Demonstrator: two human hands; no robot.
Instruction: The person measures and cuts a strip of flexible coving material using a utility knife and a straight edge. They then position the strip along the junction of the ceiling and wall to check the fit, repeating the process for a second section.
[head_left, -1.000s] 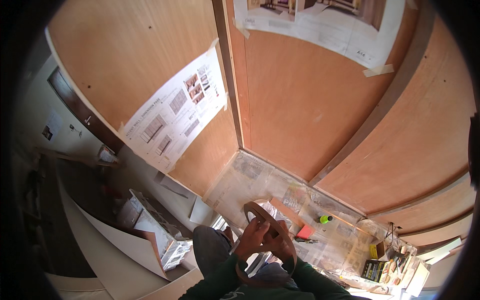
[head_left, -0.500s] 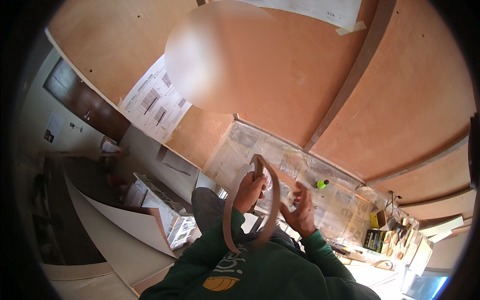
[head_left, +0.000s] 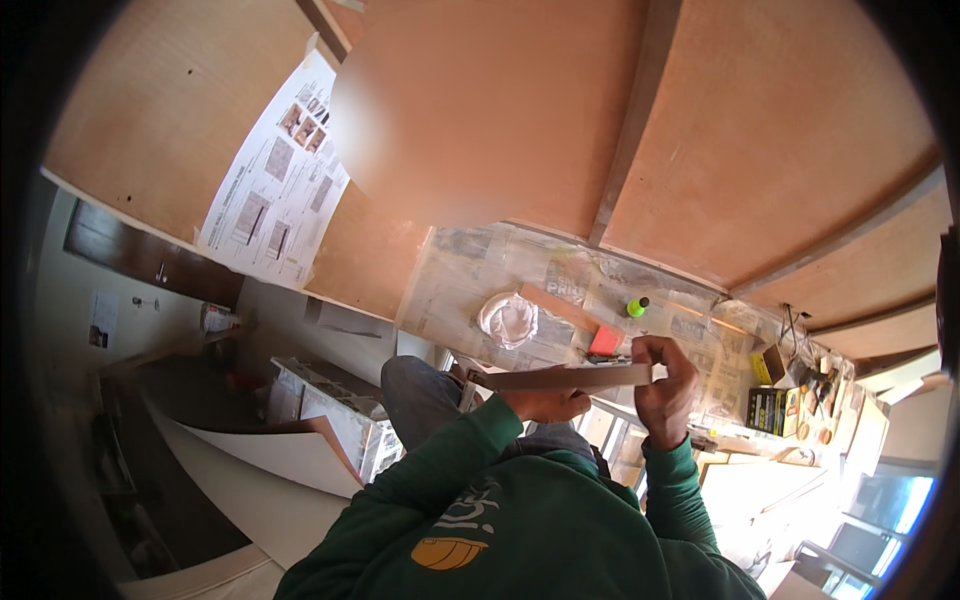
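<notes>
Sleeves of green cloth rise from the lower middle of the frame, and from my remote seat I follow them up to two bare hands. The left hand, just below centre, has its fingers folded against the underside of a brown strip; its palm is hidden, so I judge it a grip but cannot read how tight. The strip lies in the centre of the frame, almost level, its right end at the right hand. There the fingers are bent and the thumb sits near the forefinger, with a small gap between; whether they pinch the strip or merely touch it, I cannot tell. To handle this well, I would have the left hand bear the weight, the right guide the end lightly, and let the strip curve freely, since a hard bend might crease it. Beyond the hands, around the middle of the frame, a white bundle, a red block, a wooden plank and a green bottle rest on the paper-covered floor. Farther off, at upper left, a printed sheet hangs on a plywood panel
</notes>
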